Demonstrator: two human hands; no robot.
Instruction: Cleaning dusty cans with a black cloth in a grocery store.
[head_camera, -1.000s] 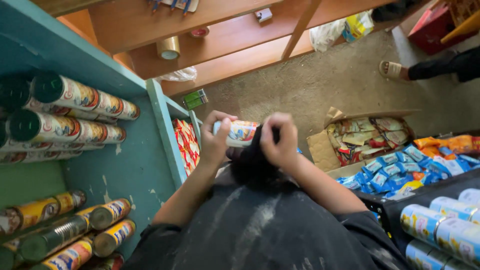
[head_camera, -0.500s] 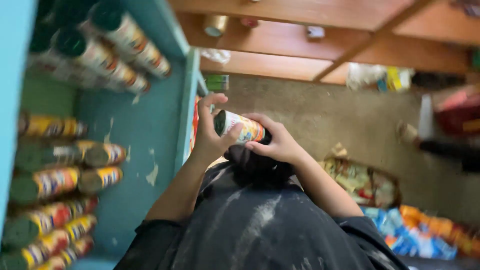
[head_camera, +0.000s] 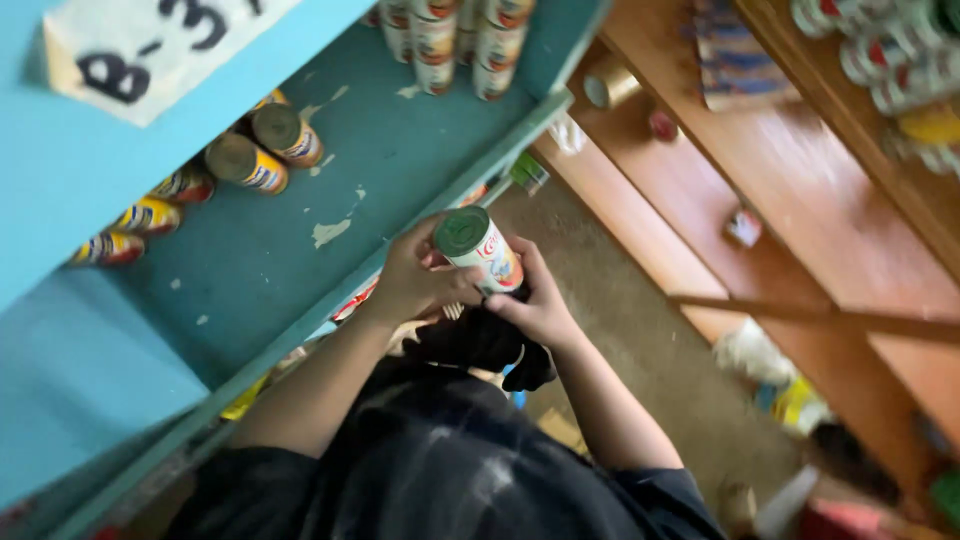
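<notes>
1. The person held a can (head_camera: 478, 250) with a dark green lid and a white and red label in both hands, near the middle of the head view, just off the front edge of a teal shelf (head_camera: 300, 230).
2. The left hand (head_camera: 415, 275) was closed around the can's side from nine o'clock, fingers wrapped over the label.
3. The right hand (head_camera: 540, 300) gripped the can's lower part from four o'clock, fingers curled up against it.
4. The can was tilted, its lid pointing toward eleven o'clock and its base toward five o'clock.
5. On the teal shelf, at about ten o'clock from the can, lay a row of yellow-labelled cans (head_camera: 245, 160) on their sides, their round ends facing out.
6. At twelve o'clock, further back on the same shelf, stood a cluster of white and red cans (head_camera: 450, 40).
7. A paper label (head_camera: 140, 50) with dark handwriting was fixed to the teal board at eleven o'clock.
8. At two o'clock ran brown wooden shelves (head_camera: 760, 180), with a roll of tape (head_camera: 608, 85) near their left end.
9. The person's dark garment (head_camera: 450, 460) filled the view at six o'clock.
</notes>
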